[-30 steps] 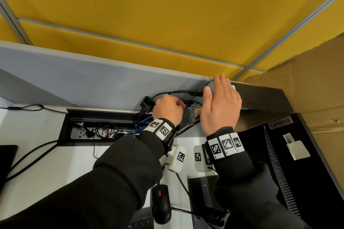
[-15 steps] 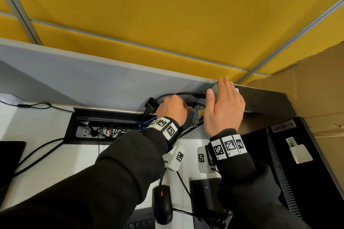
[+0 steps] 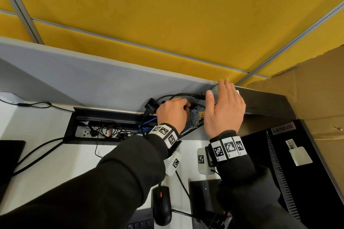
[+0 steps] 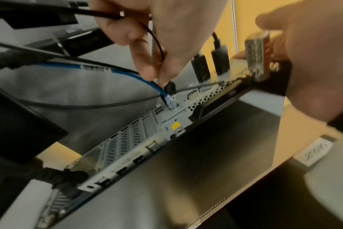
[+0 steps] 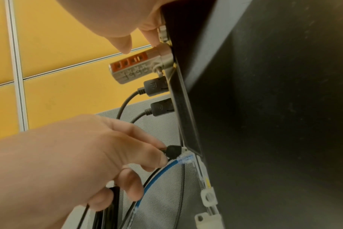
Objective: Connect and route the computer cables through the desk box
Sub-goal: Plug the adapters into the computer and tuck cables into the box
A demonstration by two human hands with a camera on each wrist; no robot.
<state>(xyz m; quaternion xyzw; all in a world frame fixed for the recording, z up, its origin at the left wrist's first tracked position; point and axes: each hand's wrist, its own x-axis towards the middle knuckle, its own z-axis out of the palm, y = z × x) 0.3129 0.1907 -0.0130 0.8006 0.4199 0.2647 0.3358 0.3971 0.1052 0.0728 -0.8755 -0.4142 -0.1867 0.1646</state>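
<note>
1. Left hand (image 3: 172,114) pinches a black plug (image 4: 170,88) between thumb and fingertips; the grip is closed on the plug, with its thin black cable (image 4: 157,40) running back through the fingers.
2. The plug tip sits at the rear panel (image 4: 127,139) of the PC (image 3: 264,106), just beside the blue cable (image 4: 127,72), whose clear connector (image 5: 185,159) is seated in a port directly under the grip. Cannot tell whether the black plug is fully in.
3. Right hand (image 3: 224,111) lies flat on the PC's top rear edge, fingers straight, thumb down the rear face; the grip is open and pressing the case, holding nothing.
4. Just below the right fingers: a grey lock (image 5: 139,66) with orange dials juts from the panel. Below it two black display plugs (image 5: 157,96) are seated, between the lock and the left grip.
5. Desk box (image 3: 104,126) is to the left of the left grip, recessed in the counter (image 3: 55,163), lid up; a socket strip and tangled cables inside. The blue cable runs from it toward the left grip.
6. Near the wrists: mouse (image 3: 162,204), behind the left forearm. Monitor (image 3: 307,163), marked Lenovo, lies to the right of the right wrist.
</note>
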